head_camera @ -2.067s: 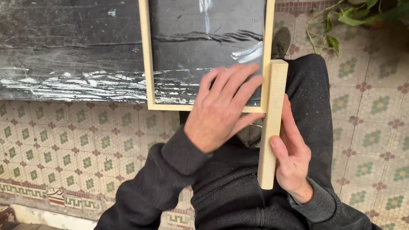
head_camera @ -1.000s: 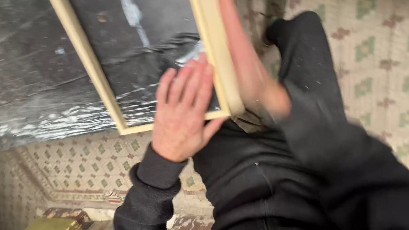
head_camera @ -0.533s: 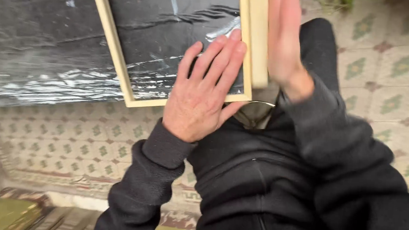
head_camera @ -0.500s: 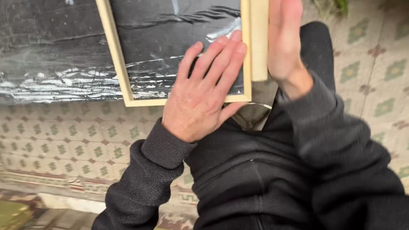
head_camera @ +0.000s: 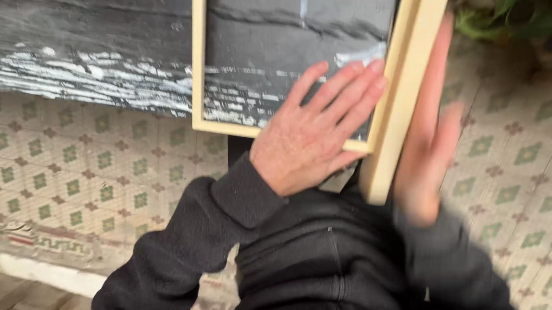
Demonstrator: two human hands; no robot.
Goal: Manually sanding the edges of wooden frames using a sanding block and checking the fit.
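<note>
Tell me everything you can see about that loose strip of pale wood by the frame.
The wooden strip is a long, flat, pale bar of bare, unpainted-looking wood with a square-cut lower end. It stands nearly upright in the picture, tilted slightly, running up out of view. It lies along the right side of the wooden frame and juts below the frame's lower corner. The right hand, blurred, lies flat along its outer edge; the left hand rests on the frame's corner beside it.
</note>
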